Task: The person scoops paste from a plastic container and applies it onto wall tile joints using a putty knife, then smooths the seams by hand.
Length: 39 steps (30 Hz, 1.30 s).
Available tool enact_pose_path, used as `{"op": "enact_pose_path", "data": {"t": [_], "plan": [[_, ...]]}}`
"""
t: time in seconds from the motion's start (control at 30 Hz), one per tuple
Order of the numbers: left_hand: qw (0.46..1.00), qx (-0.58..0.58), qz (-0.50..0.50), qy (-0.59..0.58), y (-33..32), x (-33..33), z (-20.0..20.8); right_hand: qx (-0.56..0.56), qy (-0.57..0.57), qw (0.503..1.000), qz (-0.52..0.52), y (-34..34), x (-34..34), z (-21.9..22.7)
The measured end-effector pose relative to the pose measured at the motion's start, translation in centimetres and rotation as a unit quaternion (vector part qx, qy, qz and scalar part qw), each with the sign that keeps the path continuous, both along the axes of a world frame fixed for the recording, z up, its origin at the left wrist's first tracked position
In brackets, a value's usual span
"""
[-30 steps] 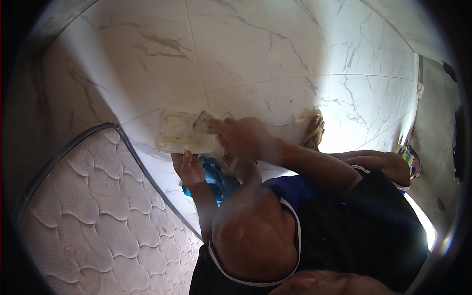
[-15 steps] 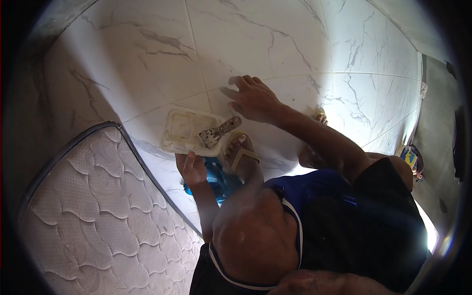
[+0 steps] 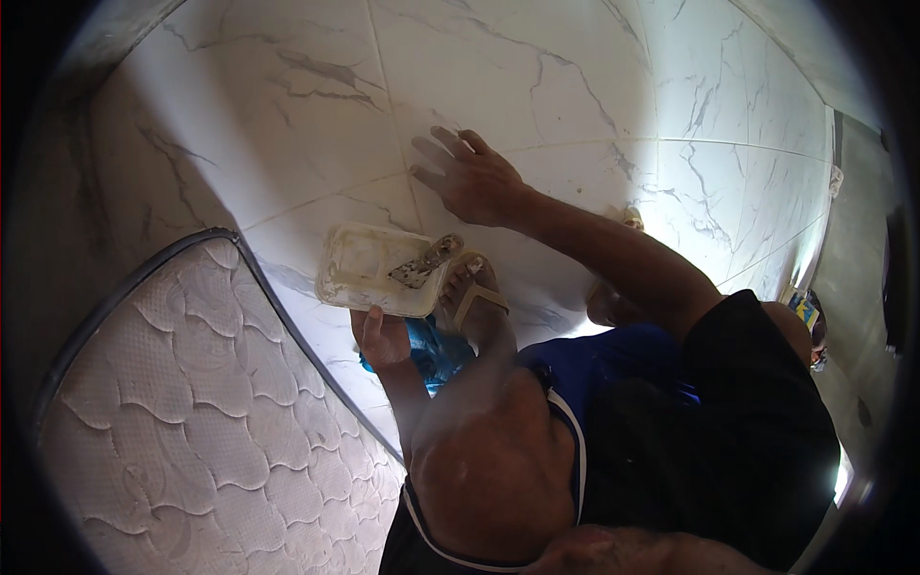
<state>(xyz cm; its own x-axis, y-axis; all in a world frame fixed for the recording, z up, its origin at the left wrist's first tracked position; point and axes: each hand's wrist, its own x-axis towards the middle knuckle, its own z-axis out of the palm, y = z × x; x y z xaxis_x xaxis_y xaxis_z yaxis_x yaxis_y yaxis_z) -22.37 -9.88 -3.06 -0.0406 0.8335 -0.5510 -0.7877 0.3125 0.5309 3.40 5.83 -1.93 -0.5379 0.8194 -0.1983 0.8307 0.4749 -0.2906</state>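
Observation:
My left hand (image 3: 381, 337) grips the near edge of a shallow cream plastic tray (image 3: 353, 251), with the thumb up at its rim and the other fingers mostly hidden beneath. Pale, dried-looking residue coats the tray. Inside leans a putty knife (image 3: 438, 253), its blade smeared and its stained handle sticking out over the right rim. Beyond the tray, my right hand (image 3: 471, 184) reaches over the white marbled tiles (image 3: 508, 86) with fingers spread and nothing in them. Whether its fingertips touch the tile cannot be made out.
A quilted mattress (image 3: 192, 383) with dark piping stands at the left. My sandalled foot (image 3: 471, 292) is just right of the tray, beside a crumpled blue plastic-like item (image 3: 436, 350). Small colourful items (image 3: 807, 311) lie at the far right, near a grey surface (image 3: 858, 230).
My right hand has shifted left across the tiles, its fingers more spread. The tray has tipped a little, and the putty knife's handle sits slightly further left.

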Motion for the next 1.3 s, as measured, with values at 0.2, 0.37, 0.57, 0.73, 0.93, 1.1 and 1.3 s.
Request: {"op": "enact_pose_path", "data": {"t": [0.2,0.37,0.57,0.73,0.93,1.1,1.3], "plan": [[1.000,0.000,-0.001,0.010,0.1,0.3,0.3,-0.003,-0.008,1.000,0.000,0.0,1.2,-0.7],[1.000,0.004,-0.010,-0.001,0.1,0.4,0.0,-0.033,-0.018,0.999,0.000,0.4,2.7,-0.2],[1.000,0.001,-0.011,0.014,0.4,0.9,0.5,-0.054,-0.036,0.998,0.007,0.8,4.7,0.5],[1.000,0.001,-0.007,0.021,0.3,1.2,0.8,-0.039,-0.028,0.999,0.010,0.5,6.6,0.0],[0.999,0.010,-0.022,0.023,0.2,1.2,0.7,-0.036,-0.036,0.998,0.024,0.4,8.6,0.1],[0.999,0.015,-0.022,0.020,0.3,1.6,0.6,-0.030,-0.043,0.998,0.039,0.4,10.5,0.2],[0.998,-0.010,-0.040,0.052,0.1,1.4,0.8,-0.040,-0.054,0.997,0.037,0.2,11.9,0.4]]}}
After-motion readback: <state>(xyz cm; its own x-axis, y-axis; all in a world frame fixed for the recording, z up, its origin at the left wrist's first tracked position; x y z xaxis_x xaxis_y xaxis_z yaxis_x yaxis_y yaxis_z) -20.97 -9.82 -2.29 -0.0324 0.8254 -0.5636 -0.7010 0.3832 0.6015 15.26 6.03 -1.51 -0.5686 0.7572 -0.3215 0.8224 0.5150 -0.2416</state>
